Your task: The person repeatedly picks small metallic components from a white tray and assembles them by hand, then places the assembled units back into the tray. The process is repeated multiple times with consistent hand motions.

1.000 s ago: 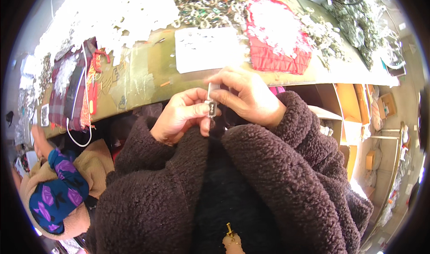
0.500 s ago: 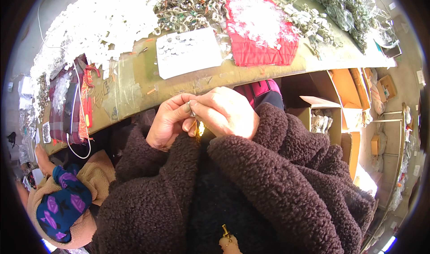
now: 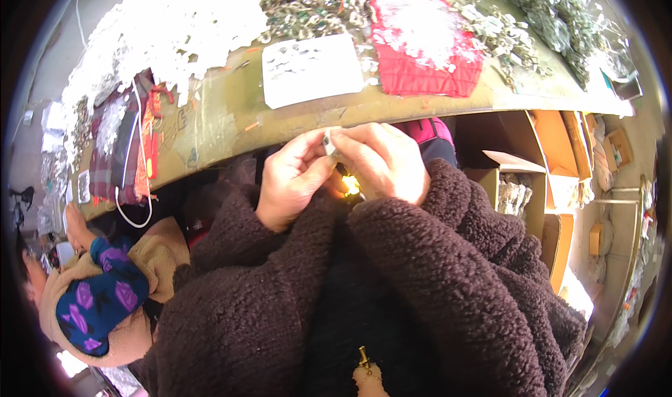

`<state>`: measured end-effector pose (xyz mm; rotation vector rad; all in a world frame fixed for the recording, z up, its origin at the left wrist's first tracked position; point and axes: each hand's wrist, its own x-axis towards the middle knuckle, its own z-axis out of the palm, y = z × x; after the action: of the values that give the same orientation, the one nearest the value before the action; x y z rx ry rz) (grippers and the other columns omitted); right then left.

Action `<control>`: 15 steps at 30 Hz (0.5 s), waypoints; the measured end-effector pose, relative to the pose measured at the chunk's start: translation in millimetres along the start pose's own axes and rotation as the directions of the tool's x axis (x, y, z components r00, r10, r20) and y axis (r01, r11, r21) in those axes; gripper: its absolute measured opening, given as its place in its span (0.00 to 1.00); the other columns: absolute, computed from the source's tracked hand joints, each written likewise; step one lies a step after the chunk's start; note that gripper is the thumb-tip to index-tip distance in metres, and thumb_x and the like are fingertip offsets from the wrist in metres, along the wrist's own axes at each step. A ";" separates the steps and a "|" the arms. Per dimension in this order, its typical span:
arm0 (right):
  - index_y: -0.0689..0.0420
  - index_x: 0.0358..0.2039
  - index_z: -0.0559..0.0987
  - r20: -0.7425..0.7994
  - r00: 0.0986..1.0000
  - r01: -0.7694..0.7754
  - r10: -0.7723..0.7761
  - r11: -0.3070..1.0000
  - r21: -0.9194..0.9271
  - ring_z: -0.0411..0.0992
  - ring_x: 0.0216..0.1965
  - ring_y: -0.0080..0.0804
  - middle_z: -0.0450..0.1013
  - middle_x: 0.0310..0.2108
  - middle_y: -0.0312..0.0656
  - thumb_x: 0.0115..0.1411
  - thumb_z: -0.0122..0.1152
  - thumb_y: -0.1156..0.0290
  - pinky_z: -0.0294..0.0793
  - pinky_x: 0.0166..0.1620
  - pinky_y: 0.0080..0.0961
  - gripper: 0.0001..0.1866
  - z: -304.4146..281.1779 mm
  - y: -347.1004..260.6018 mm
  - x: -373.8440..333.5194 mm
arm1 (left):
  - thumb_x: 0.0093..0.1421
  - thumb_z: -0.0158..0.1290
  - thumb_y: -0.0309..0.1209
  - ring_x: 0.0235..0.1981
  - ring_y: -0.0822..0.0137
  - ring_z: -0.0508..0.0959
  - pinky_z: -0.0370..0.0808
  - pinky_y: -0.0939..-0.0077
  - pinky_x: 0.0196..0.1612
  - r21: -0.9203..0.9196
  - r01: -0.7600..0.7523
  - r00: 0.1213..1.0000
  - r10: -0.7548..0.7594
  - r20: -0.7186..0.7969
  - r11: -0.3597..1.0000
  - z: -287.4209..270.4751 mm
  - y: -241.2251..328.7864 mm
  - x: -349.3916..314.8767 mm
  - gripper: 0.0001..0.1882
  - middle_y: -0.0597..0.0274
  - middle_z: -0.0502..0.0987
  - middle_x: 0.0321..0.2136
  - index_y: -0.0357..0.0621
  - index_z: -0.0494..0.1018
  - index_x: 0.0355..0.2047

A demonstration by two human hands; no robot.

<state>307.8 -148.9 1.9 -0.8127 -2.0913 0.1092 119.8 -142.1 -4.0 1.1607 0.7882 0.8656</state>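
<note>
Head view shows your left hand and right hand close together, fingertips pinching a small whitish-grey piece just in front of the workbench's near edge. Beyond lies a white sheet bearing small grey pieces; to its right, white bits cover a red cloth.
</note>
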 end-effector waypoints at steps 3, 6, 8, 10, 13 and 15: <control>0.70 0.45 0.74 -0.025 1.000 -0.007 0.006 1.000 -0.020 0.74 0.30 0.42 0.73 0.36 0.50 0.47 0.58 0.65 0.75 0.32 0.35 0.26 9.7 -4.0 -5.8 | 0.65 0.47 0.21 0.27 0.70 0.79 0.77 0.80 0.30 -0.054 -0.007 0.999 0.005 -0.036 0.999 6.2 -2.8 -5.2 0.17 0.57 0.78 0.34 0.32 0.66 0.53; 0.69 0.44 0.74 -0.045 0.999 0.005 -0.007 0.998 -0.058 0.74 0.28 0.43 0.72 0.33 0.49 0.47 0.58 0.66 0.75 0.30 0.35 0.25 17.0 -7.1 -11.0 | 0.65 0.47 0.22 0.26 0.70 0.79 0.77 0.80 0.30 -0.056 -0.013 0.999 0.010 -0.050 0.998 9.7 -5.8 -7.8 0.16 0.57 0.78 0.34 0.31 0.66 0.52; 0.69 0.43 0.74 -0.044 0.999 -0.017 0.014 0.997 -0.073 0.74 0.28 0.43 0.71 0.32 0.48 0.46 0.58 0.66 0.75 0.30 0.34 0.24 17.9 -8.7 -13.2 | 0.65 0.46 0.23 0.26 0.69 0.79 0.77 0.79 0.30 -0.044 -0.009 0.998 0.007 -0.060 0.999 9.6 -5.9 -8.8 0.15 0.56 0.78 0.33 0.31 0.67 0.52; 0.68 0.42 0.74 -0.025 0.998 -0.054 0.053 0.996 -0.073 0.75 0.28 0.43 0.71 0.30 0.47 0.46 0.59 0.67 0.76 0.30 0.34 0.23 16.6 -8.8 -14.7 | 0.66 0.46 0.24 0.26 0.69 0.79 0.77 0.79 0.29 -0.037 0.005 0.998 -0.008 -0.065 0.999 9.5 -6.9 -7.0 0.15 0.56 0.78 0.33 0.31 0.67 0.52; 0.66 0.41 0.74 -0.058 0.990 -0.128 0.129 0.992 0.009 0.75 0.26 0.42 0.70 0.28 0.46 0.45 0.60 0.68 0.75 0.28 0.34 0.22 16.6 -8.6 -15.3 | 0.66 0.46 0.24 0.25 0.69 0.80 0.77 0.79 0.28 -0.078 0.038 0.998 -0.041 -0.045 0.996 7.7 -9.7 -3.5 0.15 0.56 0.78 0.32 0.31 0.67 0.51; 0.66 0.41 0.74 -0.090 0.983 -0.162 0.163 0.987 0.026 0.74 0.24 0.41 0.70 0.27 0.46 0.45 0.60 0.70 0.74 0.26 0.33 0.21 18.9 -9.1 -15.0 | 0.66 0.46 0.25 0.24 0.68 0.80 0.77 0.78 0.27 -0.107 0.048 0.997 -0.054 -0.057 0.993 7.9 -12.7 -2.0 0.14 0.55 0.78 0.31 0.30 0.67 0.51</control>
<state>295.1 -160.9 -17.0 -0.9587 -1.9338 0.1766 127.9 -149.4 -14.5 1.0218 0.8084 0.8924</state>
